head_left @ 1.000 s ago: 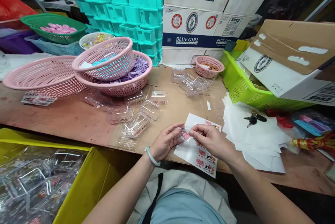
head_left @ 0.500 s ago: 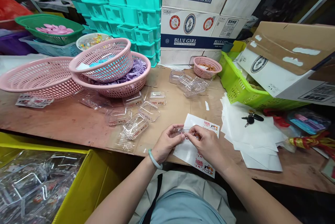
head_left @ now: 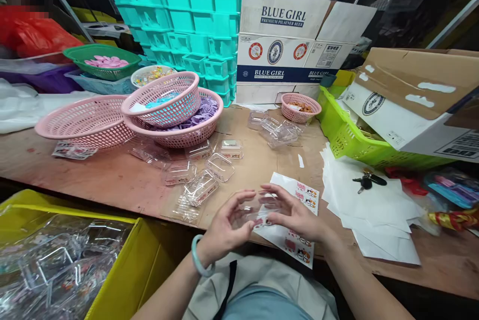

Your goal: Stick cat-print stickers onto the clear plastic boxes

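My left hand (head_left: 226, 225) and my right hand (head_left: 292, 213) hold one small clear plastic box (head_left: 258, 209) between their fingertips, just above the table's near edge. A pink sticker shows on the box. Under the hands lies a white sticker sheet (head_left: 295, 220) with cat stickers. Several more clear boxes (head_left: 202, 173) lie on the wooden table (head_left: 112, 175) to the left of my left hand. A pale green bangle sits on my left wrist.
Pink baskets (head_left: 86, 120) stand at the back left, one with purple pieces (head_left: 202, 110). A yellow bin (head_left: 123, 260) of clear boxes sits at the lower left. White paper sheets (head_left: 374, 205) with keys (head_left: 366, 180), a green crate (head_left: 348, 130) and cardboard cartons (head_left: 288, 41) are at the right and back.
Both hands moved nearer to me and spread their fingers round the clear box, which is now held up between them. The camera view shifted slightly.
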The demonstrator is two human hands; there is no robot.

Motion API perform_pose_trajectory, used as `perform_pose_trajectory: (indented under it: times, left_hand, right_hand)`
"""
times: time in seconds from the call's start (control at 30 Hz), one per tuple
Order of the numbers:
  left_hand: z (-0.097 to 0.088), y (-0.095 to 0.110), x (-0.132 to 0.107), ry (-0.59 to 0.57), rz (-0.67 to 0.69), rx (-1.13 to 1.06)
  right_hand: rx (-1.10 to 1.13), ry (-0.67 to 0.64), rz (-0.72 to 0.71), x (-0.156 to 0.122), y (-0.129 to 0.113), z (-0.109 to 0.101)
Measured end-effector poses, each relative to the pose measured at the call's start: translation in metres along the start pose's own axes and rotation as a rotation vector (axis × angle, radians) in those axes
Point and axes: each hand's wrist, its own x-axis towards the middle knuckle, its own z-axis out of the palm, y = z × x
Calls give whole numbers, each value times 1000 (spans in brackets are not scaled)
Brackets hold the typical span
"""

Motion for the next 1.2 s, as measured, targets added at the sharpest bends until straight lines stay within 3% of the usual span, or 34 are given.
perform_pose_trajectory:
  times: [0.1, 0.2, 0.27, 0.37, 0.43, 0.47, 0.53, 0.6, 0.63, 0.67, 0.73, 0.8, 0.93, 1.0, 1.2]
  left_hand:
    - [-35, -4, -6, 55, 209, 557]
    - [-62, -19, 0, 116, 291, 908]
    - [-71, -28, 4, 151, 282, 1063]
    - [-63, -31, 2, 270, 244, 1155]
    - [-44, -27, -8, 346, 223, 1032]
    - [-32, -24, -14, 321, 178, 910]
    - [-4, -21, -27, 93, -51, 578]
    - [25, -20, -34, -230, -400, 166]
    - [39, -21, -34, -322, -559, -42]
    - [50, -23, -33, -341, -679, -232]
    - [68, -26, -27, -245, -805, -486]
    - [75, -28, -22, -171, -844, -525]
    - [72, -32, -27, -215, -815, -273]
    - [69, -34, -32, -224, -816, -244]
    - [83, -29, -27, -188, -979, -537]
  right_hand:
    - [-283, -81, -197, 34, 7, 16]
    - [-551, 35, -312, 51, 9, 34]
    - [-700, 89, -311, 38, 7, 36]
    - [-921, 60, -243, -18, 12, 25]
    - [-1055, 78, -190, -62, 24, 16]
    - [-1106, 111, -185, -81, 31, 12]
    - [-1148, 193, -234, -109, 45, 8]
    - [-1122, 261, -330, -120, 53, 7]
    - [-1098, 282, -377, -121, 55, 7]
    - [-1077, 296, -416, -120, 54, 7]
    - [-1065, 311, -449, -116, 52, 6]
    - [-1095, 319, -385, -115, 52, 5]
    - [-1168, 372, -249, -125, 61, 0]
    - [-1148, 413, -294, -132, 64, -3]
    - [-987, 392, -468, -148, 49, -1]
